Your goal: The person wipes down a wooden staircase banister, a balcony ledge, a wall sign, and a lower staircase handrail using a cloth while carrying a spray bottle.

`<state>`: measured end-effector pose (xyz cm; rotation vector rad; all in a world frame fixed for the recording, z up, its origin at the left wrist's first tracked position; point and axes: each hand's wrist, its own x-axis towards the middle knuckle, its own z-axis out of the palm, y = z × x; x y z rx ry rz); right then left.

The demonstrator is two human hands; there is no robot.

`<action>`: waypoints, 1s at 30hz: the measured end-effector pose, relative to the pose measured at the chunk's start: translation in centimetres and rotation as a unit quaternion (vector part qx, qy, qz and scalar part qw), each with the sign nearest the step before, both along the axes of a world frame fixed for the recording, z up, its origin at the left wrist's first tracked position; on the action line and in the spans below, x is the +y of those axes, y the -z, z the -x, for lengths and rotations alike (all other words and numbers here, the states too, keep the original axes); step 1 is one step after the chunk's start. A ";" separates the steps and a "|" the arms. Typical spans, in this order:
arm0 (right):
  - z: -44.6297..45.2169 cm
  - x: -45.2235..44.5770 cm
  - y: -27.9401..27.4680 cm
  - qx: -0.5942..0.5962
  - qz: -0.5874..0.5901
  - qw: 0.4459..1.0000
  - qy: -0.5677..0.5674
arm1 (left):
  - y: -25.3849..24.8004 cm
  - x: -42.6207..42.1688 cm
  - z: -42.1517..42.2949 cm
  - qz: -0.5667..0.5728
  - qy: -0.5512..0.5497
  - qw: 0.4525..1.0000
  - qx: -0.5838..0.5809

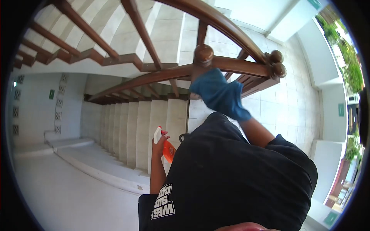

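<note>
My left hand (159,144) is closed around the neck of a spray bottle (169,151) with orange liquid and a white and red head, held low beside my body over the stairs. A blue cloth (223,94) covers my right hand (216,86), so its fingers are hidden; only the forearm shows behind it. The cloth lies against the brown wooden post just below its round knob (204,54), where the handrails meet.
Brown railings (140,79) with slanted balusters run left along pale stairs (133,127) going down. More steps (165,30) rise at the upper left. Pale floor tiles (285,100) and a low white wall (332,111) lie to the right. A curved handrail (231,24) crosses the top.
</note>
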<state>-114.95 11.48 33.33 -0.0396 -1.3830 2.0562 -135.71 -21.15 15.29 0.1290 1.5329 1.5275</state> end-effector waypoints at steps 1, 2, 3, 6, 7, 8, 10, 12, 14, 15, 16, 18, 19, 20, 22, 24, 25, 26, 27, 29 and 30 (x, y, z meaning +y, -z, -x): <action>-0.2 -0.5 -0.4 -0.135 -0.259 0.948 0.128 | 0.1 0.6 0.0 0.004 0.020 1.000 0.003; -0.8 -0.4 -0.5 -0.261 -0.488 0.797 0.241 | -0.5 1.3 -0.2 0.005 0.028 1.000 0.007; -2.5 0.8 0.9 -0.261 -0.484 0.797 0.250 | -1.1 2.0 -0.6 0.008 0.031 0.999 0.011; -9.5 7.7 10.8 -0.175 -0.131 0.910 0.351 | -2.2 4.1 -1.9 0.018 0.045 0.999 0.021; -11.1 10.2 13.2 0.078 0.118 0.935 0.324 | -2.5 4.5 -2.5 0.024 0.046 0.998 0.021; -13.8 12.7 12.6 -0.093 -0.215 0.872 0.429 | -2.6 4.9 -3.0 0.027 0.050 0.998 0.025; -15.6 17.6 14.2 -0.254 -0.510 0.675 0.469 | -2.6 5.8 -4.3 0.029 0.064 0.997 0.020; -14.3 21.3 21.2 0.137 0.275 0.784 0.539 | -2.6 6.8 -6.3 0.023 0.059 0.997 0.032; -11.9 20.5 20.4 0.183 0.248 0.814 0.493 | -2.2 7.9 -8.1 0.017 0.057 0.997 0.045; -11.8 20.2 21.7 0.202 0.270 0.816 0.469 | -1.6 8.5 -9.0 0.011 0.056 0.997 0.051; -12.3 20.1 21.5 0.203 0.273 0.814 0.470 | -1.5 9.2 -10.1 0.006 0.055 0.997 0.055; -14.4 19.2 19.1 0.004 -0.135 0.824 0.551 | -1.9 10.7 -12.4 0.035 0.068 0.995 0.058; -15.5 18.5 16.7 -0.101 -0.333 0.762 0.546 | -2.2 11.5 -13.5 0.060 0.082 0.993 0.060; -16.3 17.5 13.5 -0.200 -0.514 0.659 0.511 | -2.2 12.1 -14.4 0.063 0.084 0.993 0.061; -16.4 15.2 4.0 -0.128 -0.415 0.711 0.553 | -2.1 13.3 -15.8 0.087 0.128 0.985 0.077; -17.5 14.5 1.2 -0.214 -0.441 0.701 0.519 | -2.3 14.4 -16.8 0.088 0.138 0.983 0.089; -18.1 14.5 0.3 -0.256 -0.453 0.692 0.500 | -2.3 14.9 -17.3 0.089 0.143 0.981 0.096; -18.7 14.6 -0.4 -0.298 -0.464 0.683 0.479 | -2.2 15.4 -17.7 0.087 0.146 0.981 0.099; -19.4 14.9 -0.7 -0.340 -0.473 0.672 0.457 | -2.0 15.8 -17.9 0.091 0.156 0.977 0.109; -18.8 16.6 6.1 -0.330 -0.513 0.672 0.421 | -2.0 16.8 -18.2 0.097 0.170 0.973 0.119; -18.2 17.1 10.8 -0.319 -0.552 0.670 0.380 | -2.2 17.4 -18.4 0.102 0.177 0.971 0.125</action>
